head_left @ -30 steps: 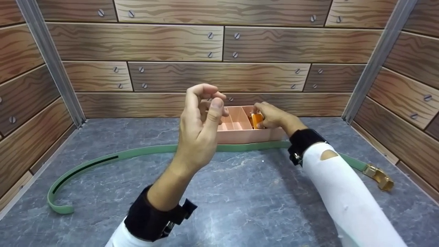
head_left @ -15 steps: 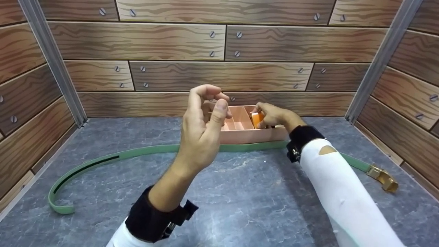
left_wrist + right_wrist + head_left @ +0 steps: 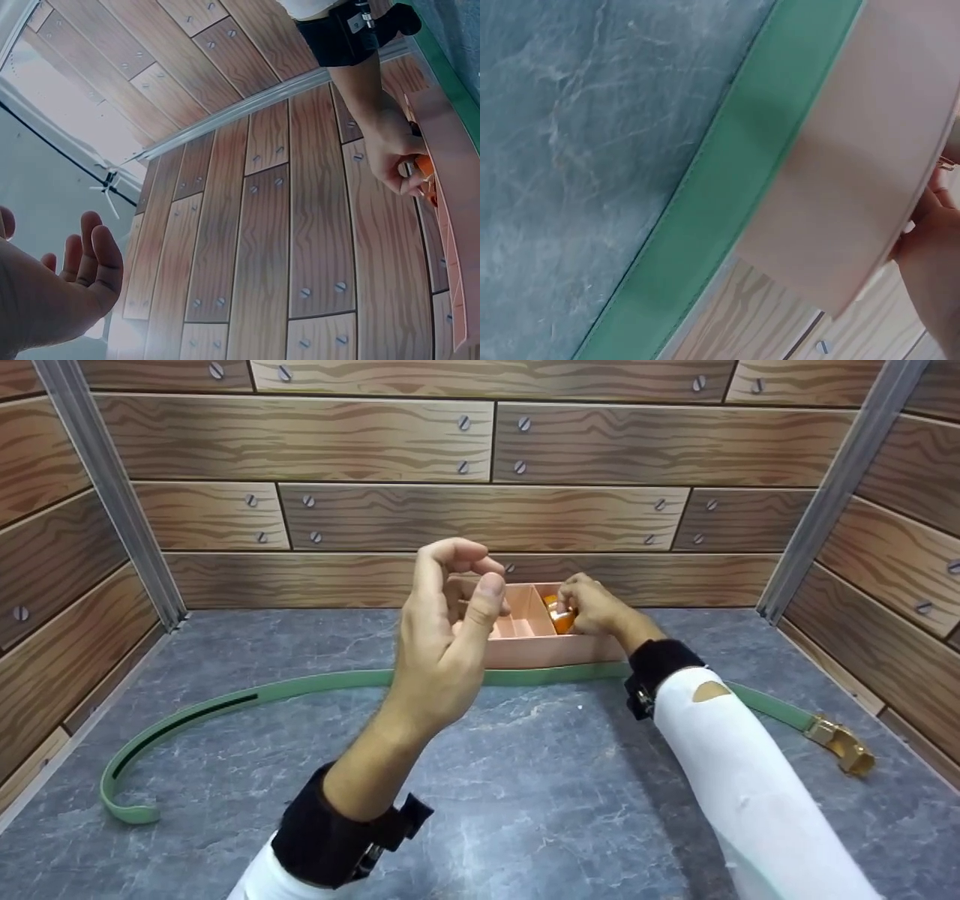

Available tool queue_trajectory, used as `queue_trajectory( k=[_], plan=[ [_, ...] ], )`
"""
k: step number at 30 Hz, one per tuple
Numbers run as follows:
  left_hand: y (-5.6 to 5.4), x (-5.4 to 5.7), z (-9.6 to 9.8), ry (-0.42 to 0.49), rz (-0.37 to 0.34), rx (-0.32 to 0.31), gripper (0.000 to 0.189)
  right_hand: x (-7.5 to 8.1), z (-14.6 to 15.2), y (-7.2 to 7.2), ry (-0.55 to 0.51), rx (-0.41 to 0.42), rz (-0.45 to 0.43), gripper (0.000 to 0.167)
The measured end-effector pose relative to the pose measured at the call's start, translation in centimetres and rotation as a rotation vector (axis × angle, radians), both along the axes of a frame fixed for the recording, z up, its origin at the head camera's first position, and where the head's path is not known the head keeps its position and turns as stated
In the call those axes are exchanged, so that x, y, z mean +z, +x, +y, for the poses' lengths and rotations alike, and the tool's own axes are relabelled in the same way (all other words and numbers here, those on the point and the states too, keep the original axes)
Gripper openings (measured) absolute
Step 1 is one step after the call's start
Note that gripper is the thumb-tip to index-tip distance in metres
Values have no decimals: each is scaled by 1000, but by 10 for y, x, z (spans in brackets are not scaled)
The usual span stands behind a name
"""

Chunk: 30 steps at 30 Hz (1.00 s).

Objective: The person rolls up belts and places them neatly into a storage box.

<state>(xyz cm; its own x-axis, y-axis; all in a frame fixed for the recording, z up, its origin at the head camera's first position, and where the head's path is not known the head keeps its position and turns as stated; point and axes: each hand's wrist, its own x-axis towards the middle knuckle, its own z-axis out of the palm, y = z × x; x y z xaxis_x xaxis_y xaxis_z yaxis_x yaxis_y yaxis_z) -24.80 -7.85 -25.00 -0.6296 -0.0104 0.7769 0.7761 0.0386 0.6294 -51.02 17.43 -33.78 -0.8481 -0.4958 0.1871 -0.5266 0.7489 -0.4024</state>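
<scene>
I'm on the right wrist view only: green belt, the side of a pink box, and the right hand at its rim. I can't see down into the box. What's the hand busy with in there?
Observer: The head view shows the right hand reaching into the box, its fingers at an orange item; I can't tell how firmly it grips, if at all.

Operator: Understood. My view doesn't show the left hand either; is it holding anything?

Observer: No. It is raised above the table, fingers loosely bent, with nothing in it.
</scene>
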Motion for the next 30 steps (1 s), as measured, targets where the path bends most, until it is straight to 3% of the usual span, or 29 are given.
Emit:
queue_trajectory(
  k=[6, 11, 16, 20, 22, 24, 27, 30],
  plan=[
    [1, 2, 5, -12, 9, -8, 23, 14, 7, 3, 93, 42, -32, 12],
    [3, 4, 7, -16, 18, -9, 22, 26, 7, 9, 195, 34, -104, 30],
    [5, 5, 8, -8, 26, -24, 21, 35, 4, 18, 356, 47, -8, 38],
    [5, 8, 0, -61, 33, -30, 20, 39, 4, 24, 429, -5, 39, 41],
    [5, 7, -12, -163, 32, 0, 19, 40, 4, 27, 440, -26, 41, 39],
    [4, 5, -31, -348, 23, 60, 19, 41, 5, 30, 450, -16, 45, 40],
    [4, -8, -72, -723, -64, 156, 18, 42, 7, 33, 458, 9, 60, 39],
    [1, -33, -121, -1104, -218, 217, 17, 42, 11, 36, 461, 13, 68, 40]
  ],
)
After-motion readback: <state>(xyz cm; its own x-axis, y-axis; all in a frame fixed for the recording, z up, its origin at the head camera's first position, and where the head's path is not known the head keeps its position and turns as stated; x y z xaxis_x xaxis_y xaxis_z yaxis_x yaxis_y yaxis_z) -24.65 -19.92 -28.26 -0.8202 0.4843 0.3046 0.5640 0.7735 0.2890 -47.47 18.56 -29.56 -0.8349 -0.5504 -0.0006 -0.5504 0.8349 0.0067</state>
